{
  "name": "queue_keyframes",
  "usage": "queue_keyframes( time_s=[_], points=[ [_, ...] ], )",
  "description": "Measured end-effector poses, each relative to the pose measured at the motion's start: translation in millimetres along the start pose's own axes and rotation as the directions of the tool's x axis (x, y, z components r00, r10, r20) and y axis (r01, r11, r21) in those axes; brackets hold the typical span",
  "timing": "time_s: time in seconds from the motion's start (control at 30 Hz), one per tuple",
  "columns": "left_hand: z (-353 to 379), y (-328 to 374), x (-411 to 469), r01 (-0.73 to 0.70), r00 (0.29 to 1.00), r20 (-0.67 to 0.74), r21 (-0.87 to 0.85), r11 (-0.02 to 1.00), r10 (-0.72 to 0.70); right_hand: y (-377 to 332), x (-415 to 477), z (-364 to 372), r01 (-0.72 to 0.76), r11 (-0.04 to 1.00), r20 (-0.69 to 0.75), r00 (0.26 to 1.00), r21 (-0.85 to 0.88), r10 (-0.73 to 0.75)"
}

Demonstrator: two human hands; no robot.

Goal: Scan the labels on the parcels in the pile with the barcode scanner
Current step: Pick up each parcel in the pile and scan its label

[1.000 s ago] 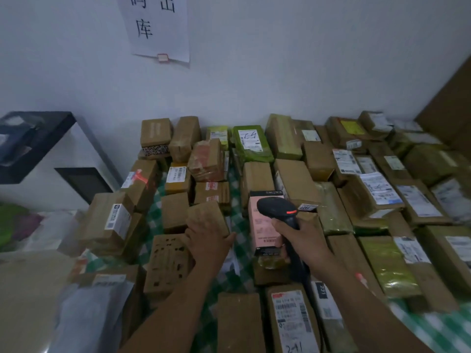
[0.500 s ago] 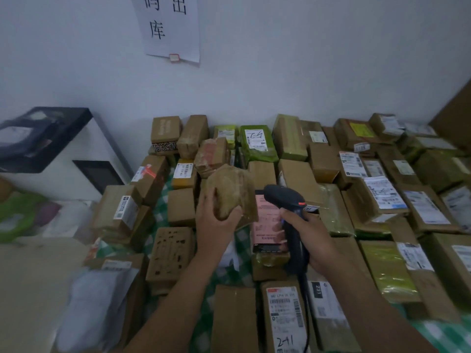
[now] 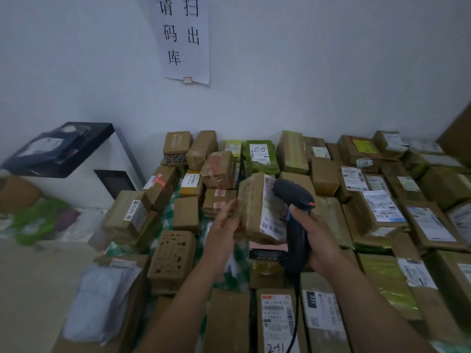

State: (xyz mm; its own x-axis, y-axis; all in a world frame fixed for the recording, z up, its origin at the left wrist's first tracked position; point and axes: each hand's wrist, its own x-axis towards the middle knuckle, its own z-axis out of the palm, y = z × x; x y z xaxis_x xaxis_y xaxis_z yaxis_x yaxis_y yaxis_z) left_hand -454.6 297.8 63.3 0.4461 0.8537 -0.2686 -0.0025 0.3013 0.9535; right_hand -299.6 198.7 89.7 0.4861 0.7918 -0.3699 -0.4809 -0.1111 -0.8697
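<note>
Raised and turned: taped parcel (image 3: 251, 207), label (image 3: 272, 212) now facing barcode scanner (image 3: 295, 225); left hand (image 3: 224, 225) holds parcel, right hand (image 3: 318, 238) grips scanner.

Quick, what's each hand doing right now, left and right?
Left hand: holds a taped brown parcel, its label turned toward the barcode scanner.
Right hand: grips that scanner's handle.

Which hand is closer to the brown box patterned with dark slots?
Left. The left hand, gripping a parcel, is just right of the patterned box; the right hand, holding the scanner, is farther right, beyond that parcel.
</note>
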Motion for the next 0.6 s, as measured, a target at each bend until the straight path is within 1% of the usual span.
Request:
queue_keyframes(
  time_s=[0.13,0.2,0.27,0.37,0.43,0.5,0.53,0.6],
  points=[
    [-0.3,7.9,-4.8,0.018,0.998,0.054,0.157,0.987,-0.027,-4.1,-4.1,3.3,0.019,0.991,-0.022,1.0,-0.131,-0.022],
    [-3.6,10.0,-2.3,0.053,0.997,0.042,0.181,0.982,-0.062,-5.3,-5.4,4.6,0.026,0.976,-0.009,1.0,-0.215,-0.029],
    [-9.6,10.8,-0.9,0.085,0.996,0.022,0.144,0.986,-0.09,-7.2,-7.3,3.9,0.054,0.951,0.034,0.998,-0.306,-0.046],
    [-22.7,6.9,-0.4,0.1,0.995,-0.025,0.081,0.992,-0.099,-12.5,-10.9,2.3,0.097,0.917,0.084,0.994,-0.387,-0.07],
    [-33.8,6.0,-1.7,0.097,0.993,-0.068,0.019,0.995,-0.096,-14.7,-13.7,0.6,0.136,0.869,0.124,0.988,-0.476,-0.087],
    [-45.1,5.1,-2.8,0.103,0.99,-0.092,-0.054,0.993,-0.107,-15.2,-17.9,-1.5,0.158,0.835,0.174,0.982,-0.527,-0.076],
    [-49.7,6.2,-4.2,0.094,0.989,-0.109,-0.061,0.994,-0.1,-15.0,-19.8,-2.7,0.165,0.814,0.197,0.978,-0.557,-0.063],
    [-58.4,6.7,-5.1,0.055,0.981,-0.183,-0.005,0.998,-0.055,-15.3,-23.6,-3.7,0.171,0.753,0.228,0.973,-0.636,-0.028]
  ],
)
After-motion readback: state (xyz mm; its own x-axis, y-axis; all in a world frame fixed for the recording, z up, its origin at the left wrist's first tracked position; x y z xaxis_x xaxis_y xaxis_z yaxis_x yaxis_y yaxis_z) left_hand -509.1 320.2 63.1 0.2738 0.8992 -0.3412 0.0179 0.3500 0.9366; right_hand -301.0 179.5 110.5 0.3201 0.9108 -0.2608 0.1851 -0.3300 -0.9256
